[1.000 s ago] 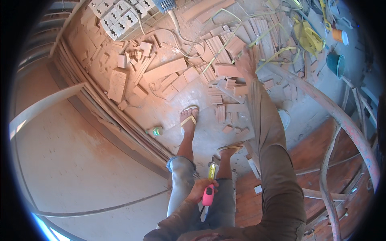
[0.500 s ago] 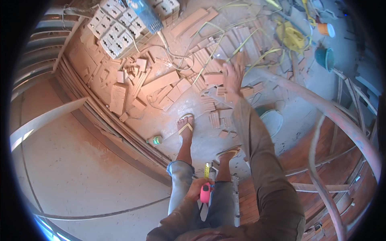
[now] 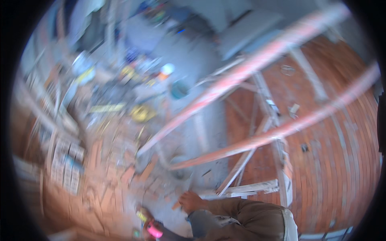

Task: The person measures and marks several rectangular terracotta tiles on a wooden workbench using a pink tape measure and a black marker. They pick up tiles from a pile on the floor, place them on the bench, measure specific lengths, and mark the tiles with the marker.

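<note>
Low in the head view, my left hand (image 3: 147,223) is wrapped round a pink tape measure (image 3: 155,231), with a short length of yellow blade (image 3: 141,216) showing. To its right my right hand (image 3: 191,201) is closed, the brown sleeve bent across my body. A small orange-brown piece of tile (image 3: 176,205) pokes out from its fingers; the blur hides its full shape. Beyond my hands, terracotta tile pieces (image 3: 106,197) lie scattered over the dusty floor.
Two long pinkish poles (image 3: 225,90) slant across in front of me. A pale wooden frame (image 3: 257,188) borders the plank floor (image 3: 333,168) at right. Stacked blocks (image 3: 66,168) stand at left. A teal bucket (image 3: 179,89) and a yellow object (image 3: 142,113) are farther off.
My view has swung to the right, smearing the picture. My right hand has come back from the tiles toward my body, closed on a tile piece. My left hand keeps the tape measure.
</note>
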### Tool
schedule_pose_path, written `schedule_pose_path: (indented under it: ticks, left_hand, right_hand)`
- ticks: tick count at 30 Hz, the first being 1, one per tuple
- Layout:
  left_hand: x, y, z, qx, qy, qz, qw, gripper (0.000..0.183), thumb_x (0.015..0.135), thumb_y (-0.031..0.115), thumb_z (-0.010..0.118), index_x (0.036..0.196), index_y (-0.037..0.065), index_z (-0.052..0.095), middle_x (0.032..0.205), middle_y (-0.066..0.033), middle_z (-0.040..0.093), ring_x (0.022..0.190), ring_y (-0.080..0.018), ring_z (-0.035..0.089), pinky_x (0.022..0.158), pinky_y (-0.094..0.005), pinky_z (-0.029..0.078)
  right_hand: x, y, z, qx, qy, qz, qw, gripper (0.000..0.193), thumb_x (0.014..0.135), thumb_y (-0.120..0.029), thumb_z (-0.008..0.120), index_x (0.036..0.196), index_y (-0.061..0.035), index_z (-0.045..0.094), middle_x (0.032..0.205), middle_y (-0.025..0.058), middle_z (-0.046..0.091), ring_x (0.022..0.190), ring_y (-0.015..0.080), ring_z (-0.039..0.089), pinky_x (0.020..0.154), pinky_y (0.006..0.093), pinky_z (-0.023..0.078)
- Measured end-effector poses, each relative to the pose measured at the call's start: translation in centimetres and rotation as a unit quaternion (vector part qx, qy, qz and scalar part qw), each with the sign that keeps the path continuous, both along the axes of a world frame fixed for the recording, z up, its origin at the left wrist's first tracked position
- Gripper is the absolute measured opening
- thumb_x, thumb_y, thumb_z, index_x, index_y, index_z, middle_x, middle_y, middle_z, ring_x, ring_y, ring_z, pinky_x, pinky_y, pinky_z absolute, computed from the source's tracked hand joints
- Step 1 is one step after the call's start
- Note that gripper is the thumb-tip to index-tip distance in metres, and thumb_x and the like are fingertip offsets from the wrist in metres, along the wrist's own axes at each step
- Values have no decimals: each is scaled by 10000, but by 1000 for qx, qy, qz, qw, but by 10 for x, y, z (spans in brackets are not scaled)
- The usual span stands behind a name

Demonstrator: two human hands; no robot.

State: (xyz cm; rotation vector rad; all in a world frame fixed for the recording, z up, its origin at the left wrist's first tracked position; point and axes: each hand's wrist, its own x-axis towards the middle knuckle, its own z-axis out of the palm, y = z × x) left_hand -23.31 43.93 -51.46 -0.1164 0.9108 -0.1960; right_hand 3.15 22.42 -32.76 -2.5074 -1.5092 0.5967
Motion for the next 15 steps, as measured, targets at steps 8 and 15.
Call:
schedule_pose_path:
  ticks: [8, 15]
  left_hand:
    - [154, 10, 19, 79, -83, -243, 963, 260, 943, 256, 577, 1105, 54, 608, 987, -96, 659, 823, -287, 654, 729, -437, 570]
    - [209, -38, 47, 74, -135, -348, 925, 273, 932, 267, 590, 1102, 55, 614, 998, -99, 662, 842, -292, 654, 730, -443, 569]
  right_hand:
    - [23, -185, 138, -74, -231, -266, 933, 128, 868, -191, 623, 969, -121, 660, 964, 89, 664, 909, 323, 617, 767, 483, 472]
    - [28, -272, 281, 19, -451, -393, 801, 144, 757, -49, 661, 884, -95, 611, 916, 145, 594, 833, 363, 572, 682, 492, 429]
